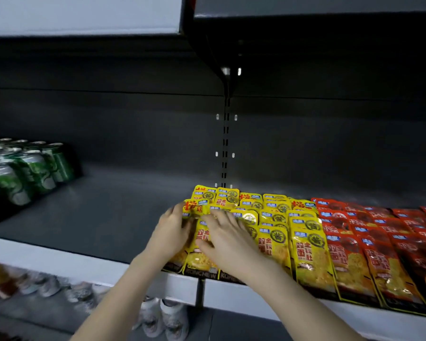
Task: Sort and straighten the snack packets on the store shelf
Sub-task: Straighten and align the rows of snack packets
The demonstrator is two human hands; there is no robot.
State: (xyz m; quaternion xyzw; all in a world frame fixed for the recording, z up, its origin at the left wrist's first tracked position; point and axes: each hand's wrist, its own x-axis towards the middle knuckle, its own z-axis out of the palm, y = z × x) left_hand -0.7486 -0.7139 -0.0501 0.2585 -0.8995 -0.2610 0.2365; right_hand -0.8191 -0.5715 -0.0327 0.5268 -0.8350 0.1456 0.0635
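Left hand [172, 232] lies with fairly straight fingers against the left edge of the glossy yellow plastic snack packets [308, 239], pressing sideways rather than gripping. The right hand [228, 238] rests flat on top of the leftmost columns, fingers spread and straight, holding nothing. Both are a little blurred, so the exact fingertip contact is hard to read.

The yellow packets lie in overlapping rows, shingled from back to front, on the right half of the dark grey metal store shelf [103, 217], with matching red snack packets [369, 244] touching them on the right. The back of the left yellow column looks untidy, with a few packets tilted and riding over each other; the columns further right sit straighter. The front packets overhang the shelf's pale front lip [59, 257].

The step in hand seems to be squaring up the left column between the two palms. The risks come from the slick film and the overhang. Too much downward or forward pressure from the right hand could make the shingled stack slide and send the front packets off the lip. A hard sideways push from the left hand could buckle the column or shove yellow packets into the neighbouring rows, disturbing what is tidy. Green drink cans [30, 168] stand well apart at the left, out of harm's way.
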